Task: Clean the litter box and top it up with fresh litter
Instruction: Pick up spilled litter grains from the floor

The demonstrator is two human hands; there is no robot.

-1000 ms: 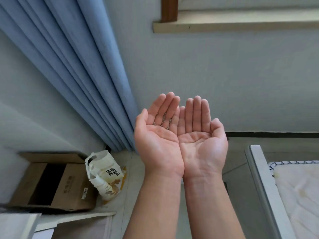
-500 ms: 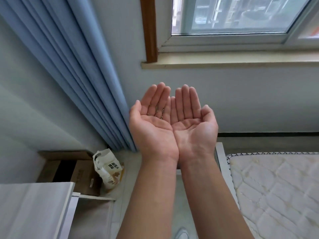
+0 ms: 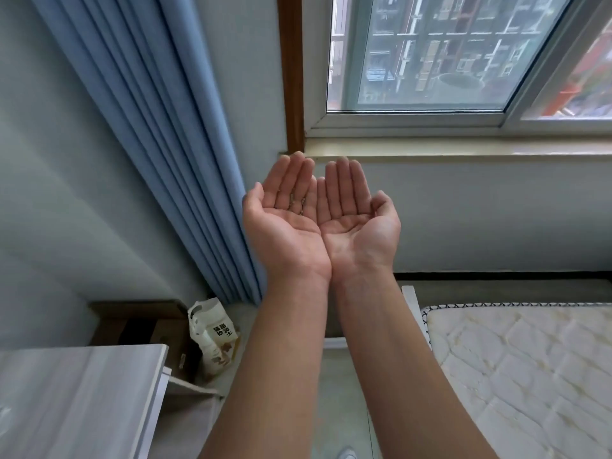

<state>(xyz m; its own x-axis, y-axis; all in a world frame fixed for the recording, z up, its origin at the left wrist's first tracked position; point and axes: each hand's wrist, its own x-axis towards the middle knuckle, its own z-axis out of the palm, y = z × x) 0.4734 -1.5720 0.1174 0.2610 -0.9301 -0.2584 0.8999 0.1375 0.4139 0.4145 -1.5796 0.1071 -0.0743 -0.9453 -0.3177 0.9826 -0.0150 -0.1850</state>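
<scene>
Hands first: we're holding both out in front of us, palms up and side by side, the left hand and the right hand touching along their inner edges, fingers straight and relaxed, gripping nothing at all. We're reckoning this is either the very start or a pause, since nothing of the actual cleaning is showing as under way from here. The litter box isn't appearing anywhere in our view, so we're not guessing at what state it's in. What we are seeing is the litter bag, a white pouch with dark print and a brownish picture low on its front. It's standing upright on the floor just beside an open cardboard box, near the foot of the blue curtain and well below our hands. Its top is looking crumpled and folded over, so we're guessing it's already been opened, though we can't be sure. Next move is probably calling for lowering our hands, finding the litter box, and getting a firm hold on that floppy bag so it isn't slumping and spilling.
</scene>
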